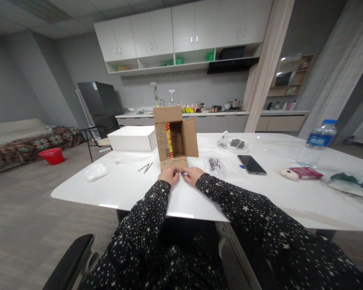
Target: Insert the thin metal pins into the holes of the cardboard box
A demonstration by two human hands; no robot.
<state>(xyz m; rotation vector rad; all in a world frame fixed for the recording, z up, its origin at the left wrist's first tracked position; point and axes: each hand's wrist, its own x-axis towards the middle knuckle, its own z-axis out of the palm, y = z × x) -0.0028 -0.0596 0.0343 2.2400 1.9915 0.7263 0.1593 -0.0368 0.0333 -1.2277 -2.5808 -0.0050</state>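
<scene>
An open cardboard box [161, 147] stands on the white table, its opening turned toward me and its flaps spread. Small shiny pieces dot its left flap and its lower front flap [166, 164]. My left hand [170, 176] and my right hand [192, 175] meet at the front edge of that lower flap. Both have their fingers curled in, with the fingertips close together. Something tiny seems to glint between them, too small to name. A red and yellow strip [169, 139] runs down beside the box opening.
Left of the box lie a white box [133, 138], metal rods [145, 167] and a crumpled white tissue [96, 172]. To the right are a clear tray of small parts [216, 166], a black phone [251, 164], a maroon pack [309, 173] and a water bottle [319, 139].
</scene>
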